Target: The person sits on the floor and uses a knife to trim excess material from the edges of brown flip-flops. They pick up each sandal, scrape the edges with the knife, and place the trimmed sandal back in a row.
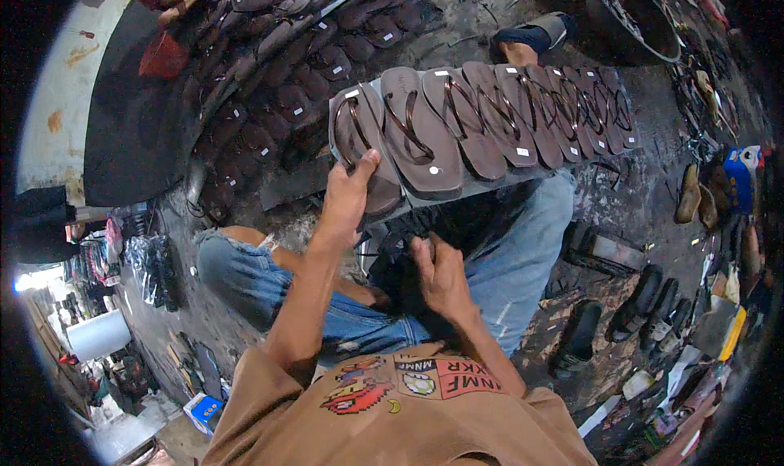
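Observation:
A row of brown flip-flops [483, 139] with dark glossy straps lies side by side on a long grey board [523, 174] across my knees. Several carry small white stickers. At the row's left end, my left hand [349, 198] grips a brown flip-flop [382, 195], thumb on top beside its strap and the other fingers hidden beneath. My right hand [442, 276] is low between my thighs, under the near edge of the board. Its fingers are curled in against dark material [394, 272] in my lap; whatever they hold cannot be made out.
More brown flip-flops [314, 82] cover racks at the far left. A dark tub [633, 25] stands far right. Black slides [577, 335] and a dark block [608, 249] lie right of my knee. Another person's arm [180, 8] shows at upper left, near a red container [163, 56].

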Action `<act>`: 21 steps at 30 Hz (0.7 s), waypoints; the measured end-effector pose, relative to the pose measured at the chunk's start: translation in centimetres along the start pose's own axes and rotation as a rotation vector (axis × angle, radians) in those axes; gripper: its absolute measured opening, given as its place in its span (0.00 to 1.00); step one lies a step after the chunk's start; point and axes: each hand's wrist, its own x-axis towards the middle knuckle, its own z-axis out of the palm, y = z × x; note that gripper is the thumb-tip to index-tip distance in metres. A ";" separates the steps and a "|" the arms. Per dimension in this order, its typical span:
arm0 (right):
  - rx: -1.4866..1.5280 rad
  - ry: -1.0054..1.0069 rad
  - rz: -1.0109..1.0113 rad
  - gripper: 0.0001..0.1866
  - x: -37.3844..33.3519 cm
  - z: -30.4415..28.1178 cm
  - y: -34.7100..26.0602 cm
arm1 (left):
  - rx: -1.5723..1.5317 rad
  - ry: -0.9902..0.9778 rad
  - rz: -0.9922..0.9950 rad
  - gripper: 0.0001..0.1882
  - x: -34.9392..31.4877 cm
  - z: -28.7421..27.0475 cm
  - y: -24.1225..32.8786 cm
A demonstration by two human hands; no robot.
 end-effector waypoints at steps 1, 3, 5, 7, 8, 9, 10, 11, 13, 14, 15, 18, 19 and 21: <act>0.014 -0.028 -0.005 0.24 0.6 0.2 0.8 | -0.007 -0.007 0.018 0.27 0.3 -0.1 -0.5; 0.037 -0.091 -0.012 0.23 2.9 -0.3 -0.1 | -0.126 -0.038 -0.015 0.26 -0.1 0.2 -0.6; 0.056 -0.038 -0.119 0.19 4.2 0.0 0.3 | -0.190 -0.042 0.004 0.26 -0.6 0.8 -0.7; -0.077 0.154 -0.362 0.15 6.1 2.6 4.1 | -0.240 -0.065 -0.040 0.26 -0.6 0.7 -1.1; 0.060 -0.030 -0.196 0.16 7.4 2.3 3.7 | -0.267 -0.069 -0.057 0.26 -0.5 0.6 -1.4; -0.011 0.023 -0.249 0.17 8.0 2.6 3.7 | -0.285 -0.093 -0.045 0.24 -0.4 0.6 -1.5; -0.082 0.077 -0.302 0.18 8.5 3.3 3.9 | -0.303 -0.116 -0.032 0.21 -0.3 0.5 -1.7; -0.153 0.125 -0.347 0.19 8.7 4.2 4.4 | -0.321 -0.135 -0.028 0.19 -0.4 0.3 -1.9; -0.248 0.187 -0.441 0.22 10.2 5.5 4.8 | -0.316 -0.115 -0.081 0.19 -0.4 0.1 -1.6; -0.300 0.217 -0.481 0.24 10.9 6.1 5.4 | -0.316 -0.106 -0.114 0.19 -0.5 0.0 -1.5; -0.350 0.282 -0.540 0.25 11.8 6.8 6.1 | -0.314 -0.090 -0.134 0.19 -0.4 -0.1 -1.6; -0.485 0.523 -0.695 0.27 14.1 9.1 10.0 | -0.301 -0.091 -0.176 0.19 -0.2 0.0 -1.8; -0.525 0.631 -0.735 0.27 14.5 9.6 12.1 | -0.296 -0.127 -0.178 0.19 -0.5 0.7 -1.7; -0.424 0.621 -0.805 0.24 15.1 10.5 11.1 | -0.313 -0.102 -0.132 0.19 -0.7 -0.5 -2.0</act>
